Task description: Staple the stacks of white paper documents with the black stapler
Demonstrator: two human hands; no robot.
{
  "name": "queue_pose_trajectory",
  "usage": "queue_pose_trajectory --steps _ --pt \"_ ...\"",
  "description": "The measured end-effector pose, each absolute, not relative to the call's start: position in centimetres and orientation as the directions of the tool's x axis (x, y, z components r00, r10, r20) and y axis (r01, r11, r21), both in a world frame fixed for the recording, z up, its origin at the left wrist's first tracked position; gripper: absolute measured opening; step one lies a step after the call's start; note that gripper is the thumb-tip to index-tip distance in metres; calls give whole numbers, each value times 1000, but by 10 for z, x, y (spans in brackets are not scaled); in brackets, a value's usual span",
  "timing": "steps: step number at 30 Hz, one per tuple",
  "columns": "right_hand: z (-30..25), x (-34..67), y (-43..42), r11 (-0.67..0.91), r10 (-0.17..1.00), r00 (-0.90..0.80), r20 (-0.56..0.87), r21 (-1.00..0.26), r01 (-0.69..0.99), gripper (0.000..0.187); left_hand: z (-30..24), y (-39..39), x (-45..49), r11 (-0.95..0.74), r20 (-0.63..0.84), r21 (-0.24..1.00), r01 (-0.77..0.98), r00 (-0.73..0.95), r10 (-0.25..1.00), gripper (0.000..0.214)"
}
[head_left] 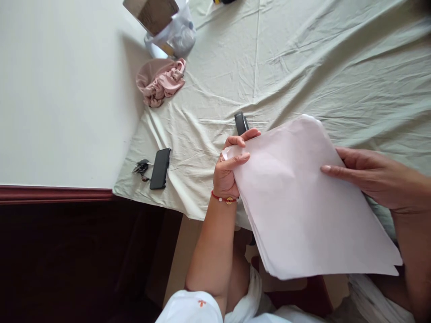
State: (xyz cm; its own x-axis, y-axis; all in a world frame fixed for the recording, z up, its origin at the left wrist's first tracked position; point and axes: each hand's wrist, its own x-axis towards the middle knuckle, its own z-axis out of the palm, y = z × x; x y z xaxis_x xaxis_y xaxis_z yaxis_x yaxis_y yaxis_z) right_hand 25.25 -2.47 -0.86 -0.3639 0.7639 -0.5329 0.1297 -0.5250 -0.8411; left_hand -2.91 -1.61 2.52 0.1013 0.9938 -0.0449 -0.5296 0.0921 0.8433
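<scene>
A small stack of white paper sheets [303, 206] is held between my two hands, tilted over the near edge of the table. My left hand [232, 163] grips the upper left corner, thumb on top and fingers beneath and beyond the edge. On that wrist sits a red cord bracelet with a gold bead. My right hand [367, 172] pinches the right edge, its thumb flat on the top sheet and the other fingers mostly hidden behind. Just beyond my left fingers lies a black stapler-like object [240, 122], partly hidden by the hand.
A pale green cloth [208, 98] with wrinkles covers the table. A black phone [160, 168] and a bundled dark cable [141, 167] lie at its left. Farther back are a pink scrunched fabric item [161, 83] and a plastic-lined container [180, 38] with cardboard in it. A white wall [60, 89] borders the left.
</scene>
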Motion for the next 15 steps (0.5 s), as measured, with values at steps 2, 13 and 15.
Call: queue_pose_trajectory --steps 2,13,15 --pt "-10 253 -24 -570 725 -412 -552 -816 92 74 28 -18 -24 108 -68 846 -522 95 993 23" --pt "-10 250 -24 -638 733 -315 -603 -770 -10 75 21 -17 -18 115 -90 862 -494 74 993 12" --pt "-9 249 -24 -628 750 -294 -592 -777 -36 75 22 -17 -16 137 -120 846 -515 67 991 26"
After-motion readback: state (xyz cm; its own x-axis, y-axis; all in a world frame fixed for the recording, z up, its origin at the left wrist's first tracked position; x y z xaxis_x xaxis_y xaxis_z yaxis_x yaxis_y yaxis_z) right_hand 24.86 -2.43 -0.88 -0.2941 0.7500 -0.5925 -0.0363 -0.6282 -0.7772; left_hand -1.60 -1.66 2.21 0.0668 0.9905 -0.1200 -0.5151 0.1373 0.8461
